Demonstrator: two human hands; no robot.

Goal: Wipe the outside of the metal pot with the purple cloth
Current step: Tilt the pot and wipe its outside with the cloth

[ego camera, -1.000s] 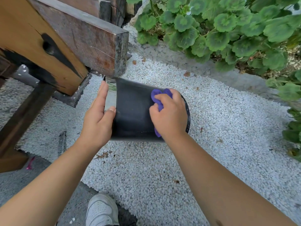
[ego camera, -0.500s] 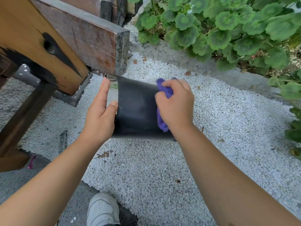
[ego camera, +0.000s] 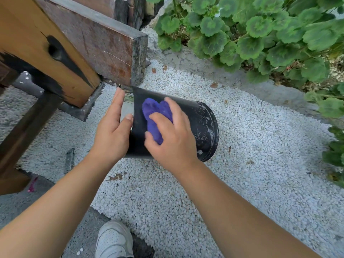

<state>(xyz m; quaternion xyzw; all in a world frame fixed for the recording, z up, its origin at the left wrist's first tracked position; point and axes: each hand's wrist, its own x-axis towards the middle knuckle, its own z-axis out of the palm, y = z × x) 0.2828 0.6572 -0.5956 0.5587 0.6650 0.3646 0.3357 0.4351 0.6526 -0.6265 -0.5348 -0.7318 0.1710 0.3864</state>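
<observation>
The left hand (ego camera: pixel 111 135) holds the sideways metal pot (ego camera: pixel 202 123) while the right hand (ego camera: pixel 175 144) presses the purple cloth (ego camera: pixel 152 112) against its side.

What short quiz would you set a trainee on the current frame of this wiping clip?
1. True or false: the dark cylindrical metal pot stands upright.
2. Fill in: the left hand holds the pot at its ____ end.
3. What presses the crumpled purple cloth against the pot's side? A) a white shoe B) the right hand C) nothing, it lies loose

Key: 1 false, it is tipped sideways; 2 open; 3 B.
</observation>
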